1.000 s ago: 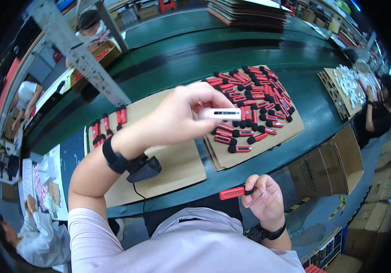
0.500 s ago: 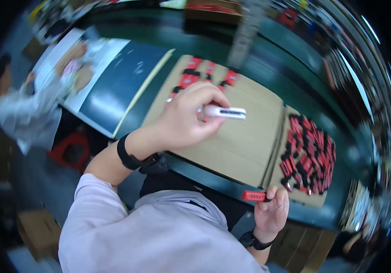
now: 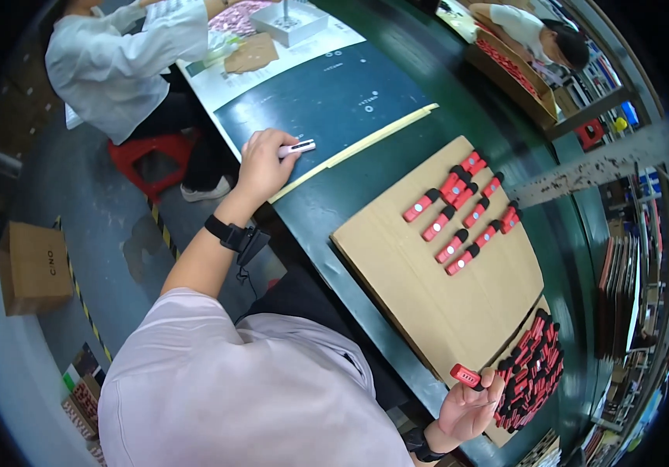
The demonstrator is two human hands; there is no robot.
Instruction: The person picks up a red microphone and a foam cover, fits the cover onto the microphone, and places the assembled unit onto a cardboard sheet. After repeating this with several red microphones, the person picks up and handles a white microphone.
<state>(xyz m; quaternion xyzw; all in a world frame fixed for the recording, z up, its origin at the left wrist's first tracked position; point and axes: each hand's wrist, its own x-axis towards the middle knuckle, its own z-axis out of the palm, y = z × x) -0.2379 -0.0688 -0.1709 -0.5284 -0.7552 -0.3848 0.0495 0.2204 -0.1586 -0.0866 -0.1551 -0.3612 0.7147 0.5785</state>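
My left hand (image 3: 266,162) is closed round a pale, pen-shaped tool (image 3: 297,149) with a dark strip along its side. That hand is over the near right part of a dark blue sheet (image 3: 272,109) dotted with small white round marks; whether it touches the sheet I cannot tell. Lower right, my right hand (image 3: 471,405) pinches a small red device with a black end (image 3: 467,378) between thumb and fingers, above the cardboard's near corner. Several similar red-and-black devices (image 3: 451,245) lie in slanting rows on the flat cardboard (image 3: 397,257), some with a pale round spot.
A dense pile of red-and-black devices (image 3: 533,373) lies right of the cardboard. Yellow strips (image 3: 366,144) edge the blue sheet. A co-worker's sleeve (image 3: 163,35) and a white box (image 3: 292,23) are at upper left. A metal post (image 3: 591,167) stands behind the rows.
The view has swung, bringing the blue sheet nearer the middle. My left hand has moved from over the cardboard to over the blue sheet, still holding the tool. My right hand keeps its device.
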